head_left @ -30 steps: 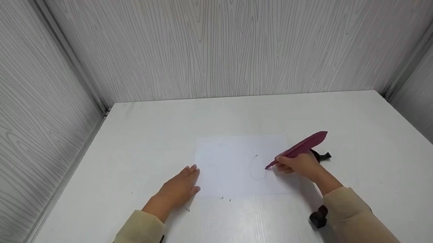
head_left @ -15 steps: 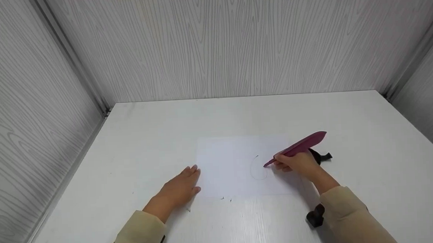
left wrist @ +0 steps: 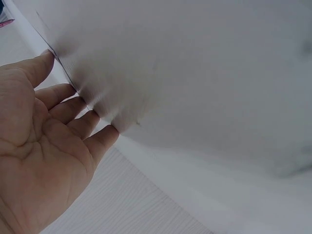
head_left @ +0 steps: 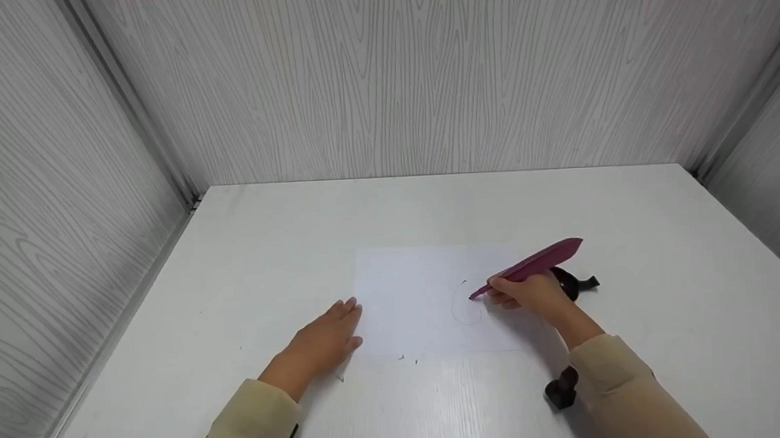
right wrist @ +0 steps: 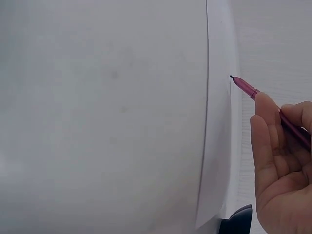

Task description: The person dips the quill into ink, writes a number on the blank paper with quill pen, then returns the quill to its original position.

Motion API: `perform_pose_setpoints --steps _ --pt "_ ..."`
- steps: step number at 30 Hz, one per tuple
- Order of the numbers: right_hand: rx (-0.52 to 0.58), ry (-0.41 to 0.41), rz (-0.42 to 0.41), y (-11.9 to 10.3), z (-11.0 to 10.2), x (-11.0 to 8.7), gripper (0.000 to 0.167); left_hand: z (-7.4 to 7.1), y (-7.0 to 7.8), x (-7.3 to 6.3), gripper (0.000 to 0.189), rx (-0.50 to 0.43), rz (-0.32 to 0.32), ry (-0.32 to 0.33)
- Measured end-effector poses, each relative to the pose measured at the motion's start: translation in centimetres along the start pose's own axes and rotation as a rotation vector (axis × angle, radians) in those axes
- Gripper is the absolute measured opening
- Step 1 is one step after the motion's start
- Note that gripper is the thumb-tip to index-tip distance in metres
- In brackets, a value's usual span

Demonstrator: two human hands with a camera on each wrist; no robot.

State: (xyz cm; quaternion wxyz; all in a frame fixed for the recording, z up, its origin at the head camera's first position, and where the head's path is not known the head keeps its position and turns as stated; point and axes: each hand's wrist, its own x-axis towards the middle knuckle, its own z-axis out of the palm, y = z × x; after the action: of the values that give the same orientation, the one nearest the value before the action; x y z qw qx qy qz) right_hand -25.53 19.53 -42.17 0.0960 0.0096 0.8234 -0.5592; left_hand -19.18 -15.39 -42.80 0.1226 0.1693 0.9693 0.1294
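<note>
A white sheet of paper [head_left: 401, 298] lies on the white table, with a thin curved line [head_left: 453, 309] drawn on its right half. My right hand [head_left: 534, 295] pinches a dark red feather-shaped pen [head_left: 542, 261] between thumb and fingers. The pen's tip is at the paper, inside the curve, and its broad feather end points up and to the right. In the right wrist view the slim pen barrel [right wrist: 247, 88] shows between the fingers. My left hand [head_left: 320, 343] lies at the paper's left edge; its fingertips [left wrist: 108, 130] rest along that edge, fingers extended.
Black straps and camera parts [head_left: 560, 390] show around the right wrist. Small dark marks [head_left: 409, 359] dot the table [head_left: 285, 251] just below the paper. Grey wood-patterned panels [head_left: 383, 79] stand at the back and both sides.
The pen tip in my right hand has moved up and left from the curve's right side toward its inside. The right forearm has shifted slightly left. My left hand stays in place.
</note>
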Motion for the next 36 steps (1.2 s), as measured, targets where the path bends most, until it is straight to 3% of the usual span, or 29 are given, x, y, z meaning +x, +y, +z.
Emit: perform_pose_setpoints --steps 23,36 --pt "0.047 -0.069 -0.094 0.04 0.78 -0.08 0.028 -0.09 0.16 -0.03 0.057 0.0 0.001 0.007" --pt "0.048 -0.096 -0.069 0.05 1.01 -0.06 0.031 0.11 0.12 0.04 0.057 -0.001 0.001 0.022"
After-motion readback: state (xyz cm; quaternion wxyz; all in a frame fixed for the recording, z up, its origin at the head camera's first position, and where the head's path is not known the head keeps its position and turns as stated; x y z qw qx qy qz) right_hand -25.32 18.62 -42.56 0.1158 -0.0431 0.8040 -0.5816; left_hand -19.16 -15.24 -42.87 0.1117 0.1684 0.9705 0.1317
